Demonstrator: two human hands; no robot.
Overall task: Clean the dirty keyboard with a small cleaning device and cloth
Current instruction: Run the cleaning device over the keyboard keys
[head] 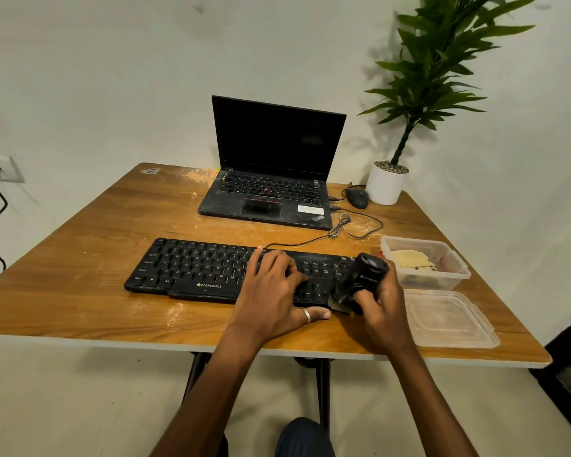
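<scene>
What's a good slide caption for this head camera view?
The left hand rests on the keyboard while the right hand holds a cleaner at its right end.

The table [80,291] is brown wood with pale dusty spots. A black keyboard [195,268] lies near the front edge. Behind it sits an open laptop [271,196]. A mouse [357,197] lies just right of the laptop, beside a white plant pot [384,188] in the back corner. A clear box [455,278] stands right of the keyboard, with a lid [449,319] flat in front of it.
</scene>
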